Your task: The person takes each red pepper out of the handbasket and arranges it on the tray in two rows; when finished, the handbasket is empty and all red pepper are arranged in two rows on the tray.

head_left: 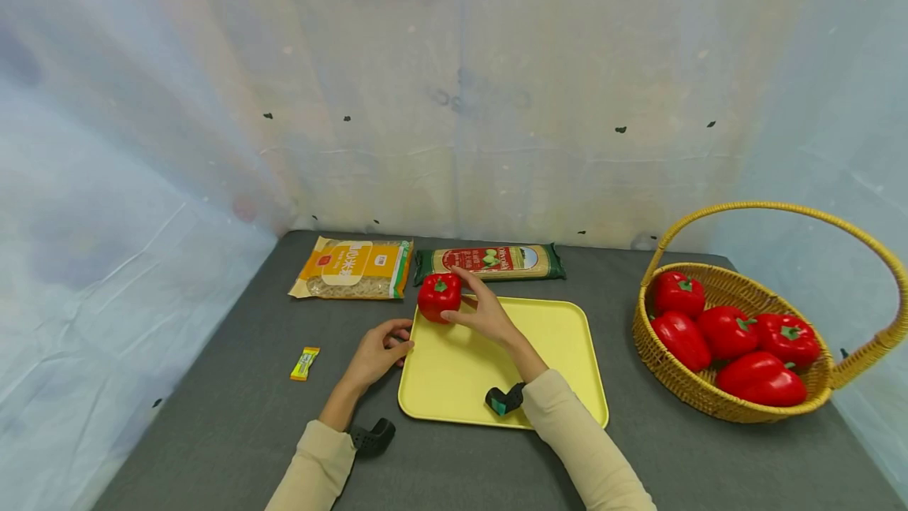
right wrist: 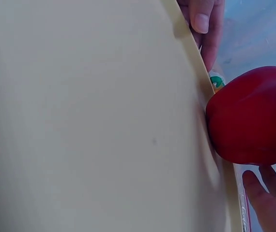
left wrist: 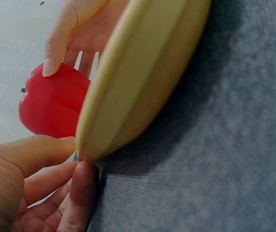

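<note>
My right grip (head_left: 485, 312) is holding a red pepper (head_left: 433, 307) from its right side, stem up, at the far left corner of the yellow tray (head_left: 454, 377). My left grip (head_left: 379, 352) is pinching the tray's left edge, slightly nearer. Open tray is stretching near and right; a long packet (head_left: 496, 260) is lying beyond its far edge.

I see soft, even light across the tray (head_left: 454, 373) in the head view, while both wrist views reach me dimmer, the left showing dark shadow (left wrist: 179, 108) beside the tray.
</note>
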Tool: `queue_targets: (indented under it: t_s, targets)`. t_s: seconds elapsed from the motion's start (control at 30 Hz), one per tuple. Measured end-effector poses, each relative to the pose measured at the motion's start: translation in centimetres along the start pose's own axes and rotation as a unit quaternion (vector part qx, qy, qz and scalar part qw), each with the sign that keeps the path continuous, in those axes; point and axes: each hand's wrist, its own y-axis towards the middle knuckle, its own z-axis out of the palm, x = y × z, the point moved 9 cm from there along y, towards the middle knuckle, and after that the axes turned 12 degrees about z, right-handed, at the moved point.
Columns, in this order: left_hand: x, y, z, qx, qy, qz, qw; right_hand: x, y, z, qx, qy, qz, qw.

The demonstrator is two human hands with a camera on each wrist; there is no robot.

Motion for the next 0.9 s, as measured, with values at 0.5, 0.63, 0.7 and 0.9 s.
queue_targets:
  t_s: [0.5,0.63,0.7,0.9]
  targets:
    - [0.1,0.0,0.0,-0.004,0.0,-0.007,1.0,-0.1,-0.4,-0.6,-0.007,0.0,0.012,0.9999]
    - [0.0,0.1,0.0,-0.003,-0.003,-0.008,1.0,0.2,-0.8,-1.1,-0.013,-0.011,0.013,0.9998]
    - [0.0,0.1,0.0,-0.001,-0.005,-0.008,1.0,0.5,-1.1,-1.4,-0.01,-0.018,0.017,0.9996]
    - [0.1,0.0,0.0,0.003,-0.007,-0.007,0.9999,1.3,-2.7,-3.3,-0.005,-0.039,0.028,0.9988]
